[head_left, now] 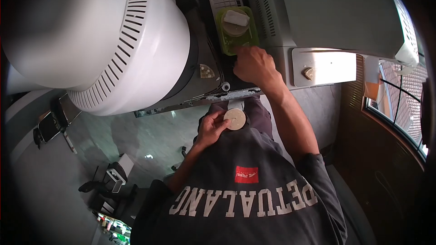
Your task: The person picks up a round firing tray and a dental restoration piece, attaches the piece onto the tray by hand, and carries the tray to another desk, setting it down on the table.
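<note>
My left hand (212,129) holds a round beige disc (235,119) by its edge, fingers and thumb closed on its left side, in front of my lap. My right hand (255,66) is over the worktop at the near end of a green plastic tray (254,29). Its fingers are curled together, and I cannot make out what is in them. Inside the tray lies another round beige disc (234,31) with a white block (236,17) resting on it. Left of my right hand, a quarter-shaped beige piece with pits (206,71) lies on the dark surface.
A large white machine with vent slots (150,41) fills the left side. A grey-green vented housing (327,13) stands at the right. Beside it, a metal plate (334,66) carries a small beige fragment (309,73). The worktop's worn front edge (231,94) runs close before my lap.
</note>
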A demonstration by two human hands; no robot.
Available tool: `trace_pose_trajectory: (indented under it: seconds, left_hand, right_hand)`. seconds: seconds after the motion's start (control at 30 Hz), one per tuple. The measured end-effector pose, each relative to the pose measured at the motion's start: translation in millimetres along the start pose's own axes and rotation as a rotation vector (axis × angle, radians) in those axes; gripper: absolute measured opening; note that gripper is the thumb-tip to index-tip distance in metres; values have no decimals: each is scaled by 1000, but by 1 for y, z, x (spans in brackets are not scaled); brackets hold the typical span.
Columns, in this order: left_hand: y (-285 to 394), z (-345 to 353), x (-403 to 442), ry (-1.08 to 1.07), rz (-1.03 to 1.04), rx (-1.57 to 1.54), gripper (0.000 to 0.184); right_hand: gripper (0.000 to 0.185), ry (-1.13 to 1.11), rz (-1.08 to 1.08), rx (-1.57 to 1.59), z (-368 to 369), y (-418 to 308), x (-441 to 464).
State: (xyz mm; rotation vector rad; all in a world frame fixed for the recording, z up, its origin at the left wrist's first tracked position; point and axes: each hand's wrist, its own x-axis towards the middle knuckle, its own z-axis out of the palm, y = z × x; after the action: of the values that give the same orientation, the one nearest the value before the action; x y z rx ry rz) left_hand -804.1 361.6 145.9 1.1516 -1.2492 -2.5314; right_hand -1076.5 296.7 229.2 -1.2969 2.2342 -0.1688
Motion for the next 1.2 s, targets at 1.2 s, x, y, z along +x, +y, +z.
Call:
trace_pose_trajectory:
  seconds: [1.2]
  left_hand:
    - [9,3,8,11,12,-27,40]
  right_hand:
    - [13,222,175,-66,10,5,34]
